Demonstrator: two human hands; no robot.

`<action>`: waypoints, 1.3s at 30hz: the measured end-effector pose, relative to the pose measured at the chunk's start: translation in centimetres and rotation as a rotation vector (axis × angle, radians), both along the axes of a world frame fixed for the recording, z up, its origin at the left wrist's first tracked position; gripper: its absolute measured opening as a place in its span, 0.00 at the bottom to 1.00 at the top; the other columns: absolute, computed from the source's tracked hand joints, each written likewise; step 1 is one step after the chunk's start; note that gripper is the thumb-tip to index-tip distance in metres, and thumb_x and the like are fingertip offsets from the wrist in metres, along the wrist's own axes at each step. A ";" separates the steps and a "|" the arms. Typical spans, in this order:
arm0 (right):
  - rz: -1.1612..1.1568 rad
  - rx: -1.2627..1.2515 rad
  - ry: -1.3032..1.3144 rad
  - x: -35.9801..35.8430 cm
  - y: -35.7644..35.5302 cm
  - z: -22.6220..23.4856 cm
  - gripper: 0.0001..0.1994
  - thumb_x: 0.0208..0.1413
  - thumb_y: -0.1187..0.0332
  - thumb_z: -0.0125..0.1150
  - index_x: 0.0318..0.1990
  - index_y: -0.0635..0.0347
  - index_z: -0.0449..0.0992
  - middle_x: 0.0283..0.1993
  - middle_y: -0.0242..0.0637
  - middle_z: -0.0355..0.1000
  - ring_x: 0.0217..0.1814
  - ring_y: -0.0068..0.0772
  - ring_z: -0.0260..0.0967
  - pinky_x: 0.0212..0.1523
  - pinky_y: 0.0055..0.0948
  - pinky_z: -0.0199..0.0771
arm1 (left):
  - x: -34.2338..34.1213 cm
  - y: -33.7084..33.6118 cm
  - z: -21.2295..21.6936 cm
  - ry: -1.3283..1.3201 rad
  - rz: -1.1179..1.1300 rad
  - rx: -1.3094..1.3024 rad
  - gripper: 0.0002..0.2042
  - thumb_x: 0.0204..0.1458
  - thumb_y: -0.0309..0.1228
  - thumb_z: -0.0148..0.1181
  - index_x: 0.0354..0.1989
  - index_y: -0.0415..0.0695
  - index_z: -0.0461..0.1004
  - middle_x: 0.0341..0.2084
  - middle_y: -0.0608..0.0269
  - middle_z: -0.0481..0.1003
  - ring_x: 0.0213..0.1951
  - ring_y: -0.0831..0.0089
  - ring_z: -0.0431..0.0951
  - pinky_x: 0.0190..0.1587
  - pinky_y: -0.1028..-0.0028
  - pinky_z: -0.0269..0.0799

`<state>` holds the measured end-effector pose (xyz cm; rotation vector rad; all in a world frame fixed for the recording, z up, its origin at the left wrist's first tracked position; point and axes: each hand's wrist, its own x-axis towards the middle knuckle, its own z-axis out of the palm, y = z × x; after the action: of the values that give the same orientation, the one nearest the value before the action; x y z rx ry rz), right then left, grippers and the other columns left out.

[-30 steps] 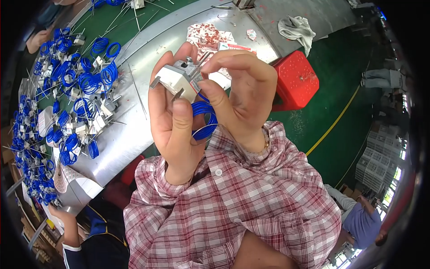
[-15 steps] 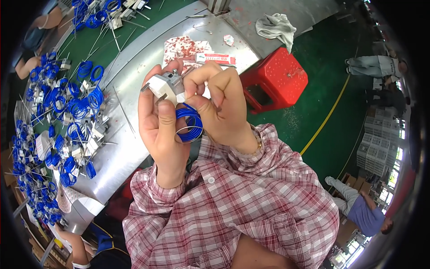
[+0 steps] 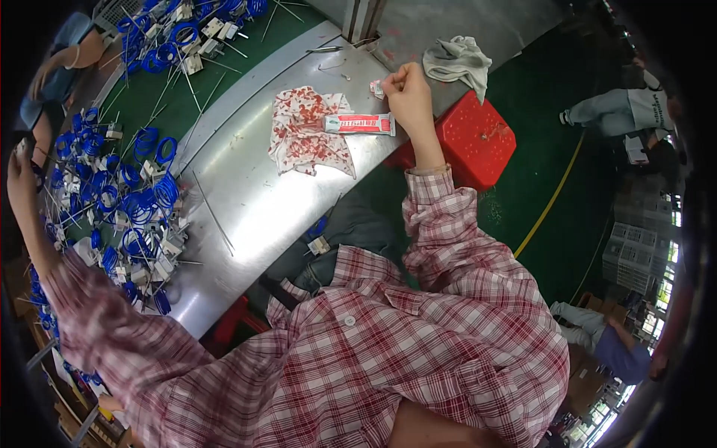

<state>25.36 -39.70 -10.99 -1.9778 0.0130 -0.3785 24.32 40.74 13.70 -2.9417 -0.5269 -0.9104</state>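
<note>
Right hand (image 3: 411,95): fingers curled, thumb and index brought together in a pinch. The fingertips adjoin the small red-printed paper piece (image 3: 376,89), which lies on the metal table (image 3: 246,205) immediately left of them; whether the pinch grips it cannot be told.

Left hand (image 3: 21,175): at the far left rim of the view, fingers extended. Its contents cannot be told. The pile of blue-coiled units (image 3: 138,209) is to its right.

Handling, as judged by appearance: the paper piece is light, thin and easily creased; take it by one edge or corner between thumb and index. The units appear light, with rigid blocks, springy coils and stiff rods liable to snag; hold each by the sides of its block, not by the coil.

Pose: the right forearm rises away from the body, wrist bent to the left. The left arm reaches far outward to the side, its sleeve blurred.

Left of the right hand and nearer the body are the white-and-red packet (image 3: 358,124) and, beyond it, the red-speckled sheet (image 3: 287,131). The grey cloth (image 3: 457,66) is to its upper right; the red stool (image 3: 478,142) is beside the forearm.
</note>
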 end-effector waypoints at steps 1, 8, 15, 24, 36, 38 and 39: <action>-0.061 -0.060 -0.009 -0.4 -1.6 -0.2 0.12 0.44 0.78 0.60 0.31 0.63 0.61 0.23 0.36 0.69 0.24 0.24 0.67 0.27 0.25 0.67 | 3.3 -14.4 -2.2 0.108 0.007 0.115 0.19 0.58 0.37 0.47 0.53 0.37 0.66 0.49 0.54 0.70 0.52 0.67 0.69 0.53 0.72 0.62; -0.243 -0.351 -0.185 -0.6 -3.5 -1.3 0.07 0.44 0.78 0.56 0.31 0.60 0.66 0.24 0.43 0.68 0.28 0.45 0.69 0.29 0.36 0.67 | -4.2 -10.8 -4.6 0.109 -0.175 -0.016 0.19 0.59 0.37 0.46 0.53 0.37 0.66 0.50 0.53 0.69 0.52 0.66 0.69 0.53 0.72 0.62; -0.346 -0.067 -0.340 -6.8 -3.0 3.4 0.08 0.43 0.81 0.53 0.33 0.62 0.66 0.29 0.39 0.62 0.25 0.30 0.62 0.24 0.27 0.61 | 9.4 -18.4 -9.6 -0.024 -0.486 -0.201 0.19 0.59 0.37 0.46 0.54 0.37 0.65 0.50 0.52 0.69 0.52 0.65 0.68 0.53 0.71 0.62; 0.384 -0.401 0.180 -24.4 2.4 -5.4 0.10 0.45 0.68 0.57 0.37 0.57 0.71 0.37 0.34 0.64 0.45 0.40 0.58 0.41 0.38 0.59 | 8.2 -18.2 -9.3 0.075 -0.447 -0.239 0.19 0.59 0.36 0.45 0.55 0.37 0.65 0.51 0.51 0.68 0.52 0.64 0.68 0.53 0.71 0.62; 0.578 -0.215 0.301 -22.6 -0.2 -7.8 0.07 0.51 0.69 0.53 0.36 0.59 0.74 0.36 0.38 0.73 0.38 0.41 0.67 0.40 0.37 0.68 | -22.9 -52.3 -7.8 0.598 -1.184 -0.571 0.15 0.47 0.19 0.51 0.46 0.36 0.69 0.42 0.52 0.71 0.43 0.59 0.71 0.46 0.69 0.66; 0.656 -0.211 0.281 -22.0 0.9 -7.9 0.06 0.51 0.72 0.53 0.36 0.61 0.73 0.37 0.39 0.73 0.39 0.40 0.68 0.39 0.34 0.68 | -24.3 -56.6 -14.8 0.928 -1.162 -0.837 0.12 0.48 0.21 0.50 0.43 0.35 0.68 0.39 0.45 0.69 0.42 0.49 0.69 0.43 0.62 0.65; 0.595 -0.132 0.307 -22.2 1.0 -7.3 0.07 0.50 0.74 0.53 0.37 0.62 0.73 0.37 0.40 0.73 0.39 0.37 0.69 0.39 0.32 0.69 | -24.7 -57.9 -19.1 0.859 -1.141 -0.719 0.13 0.49 0.21 0.47 0.45 0.35 0.65 0.40 0.45 0.69 0.43 0.48 0.68 0.43 0.60 0.66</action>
<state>3.17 -38.67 -18.30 -2.0409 -0.4041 0.3167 -0.33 -17.14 -5.39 -3.6412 1.1625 0.8893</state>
